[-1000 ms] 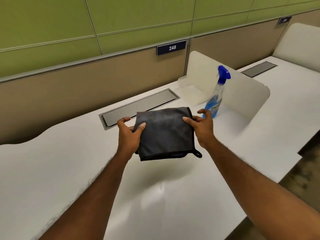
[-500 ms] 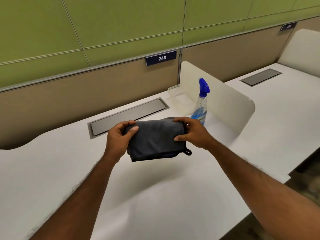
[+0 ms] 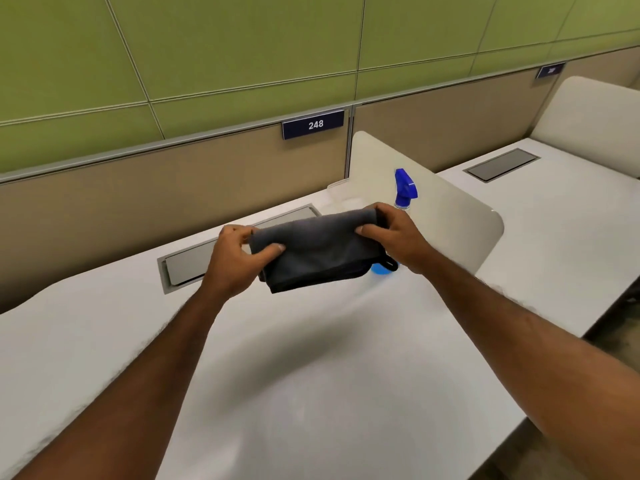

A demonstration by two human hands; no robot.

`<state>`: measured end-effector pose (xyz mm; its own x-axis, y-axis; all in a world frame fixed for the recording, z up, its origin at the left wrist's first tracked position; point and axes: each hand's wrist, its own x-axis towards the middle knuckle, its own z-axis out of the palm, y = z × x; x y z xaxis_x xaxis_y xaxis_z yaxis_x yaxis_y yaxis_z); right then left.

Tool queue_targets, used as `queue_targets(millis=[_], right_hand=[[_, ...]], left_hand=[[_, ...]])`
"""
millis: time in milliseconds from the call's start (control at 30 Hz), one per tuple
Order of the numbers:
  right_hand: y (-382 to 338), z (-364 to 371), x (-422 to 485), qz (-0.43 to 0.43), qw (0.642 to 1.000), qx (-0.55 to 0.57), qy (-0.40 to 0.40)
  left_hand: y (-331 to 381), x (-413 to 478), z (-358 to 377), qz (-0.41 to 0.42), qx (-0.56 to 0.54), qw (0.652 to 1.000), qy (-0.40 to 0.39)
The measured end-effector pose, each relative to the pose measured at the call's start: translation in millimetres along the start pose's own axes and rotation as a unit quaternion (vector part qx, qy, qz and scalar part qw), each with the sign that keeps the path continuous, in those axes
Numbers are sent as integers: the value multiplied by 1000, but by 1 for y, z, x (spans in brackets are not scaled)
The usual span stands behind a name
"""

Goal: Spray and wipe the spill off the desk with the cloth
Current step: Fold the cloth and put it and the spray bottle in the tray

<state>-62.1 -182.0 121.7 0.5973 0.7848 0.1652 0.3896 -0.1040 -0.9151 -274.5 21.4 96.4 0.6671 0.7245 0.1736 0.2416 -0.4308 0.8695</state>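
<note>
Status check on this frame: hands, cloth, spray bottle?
Left hand and right hand both shut on the folded cloth, held above the desk. Spray bottle upright behind it, untouched. Nothing in the way.

The dark grey folded cloth (image 3: 317,249) looks soft, matt and finely napped. The white bench (image 3: 311,375) is smooth with a dull sheen. The blue plastic spray bottle (image 3: 405,188) at centre right looks glossy.

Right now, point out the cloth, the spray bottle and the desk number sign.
cloth (image 3: 318,251): head view, middle of the folded grey fabric.
spray bottle (image 3: 405,184): head view, blue trigger head.
number sign (image 3: 313,125): head view, on the digits 248.
</note>
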Motion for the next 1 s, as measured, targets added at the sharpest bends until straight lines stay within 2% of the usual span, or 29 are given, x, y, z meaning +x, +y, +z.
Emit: queue_targets(millis=[100, 200, 267, 367, 467, 567, 700, 767, 833, 900, 1000], right_hand=[[-10, 2, 16, 17, 996, 84, 41], [-19, 1, 42, 0, 997, 34, 76], [-23, -4, 59, -18, 995, -10, 96], [-28, -23, 91, -58, 991, -68, 99], [-39, -50, 128, -95, 985, -113, 94], [-43, -82, 171, -97, 984, -128, 77], [-31, -108, 219, -72, 982, -166, 59], [-14, -118, 233, -58, 980, -187, 32], [4, -128, 242, -27, 987, -158, -15], [25, -138, 250, 7, 990, -129, -63], [59, -144, 262, 50, 980, -167, -101]], left_hand=[[21, 12, 12, -92, -221, 971, -20], [37, 28, 28, -119, -293, 949, 7], [46, 39, 38, -129, -271, 953, 33], [55, 64, 50, -107, -182, 974, 85], [71, 94, 62, -71, -143, 979, 128], [91, 135, 76, -61, -107, 979, 163], [103, 183, 104, -78, -64, 981, 164], [99, 199, 126, -89, -31, 980, 177], [97, 210, 148, -104, -6, 979, 175], [92, 222, 167, -130, -7, 980, 151], [84, 234, 189, -197, -17, 977, 84]])
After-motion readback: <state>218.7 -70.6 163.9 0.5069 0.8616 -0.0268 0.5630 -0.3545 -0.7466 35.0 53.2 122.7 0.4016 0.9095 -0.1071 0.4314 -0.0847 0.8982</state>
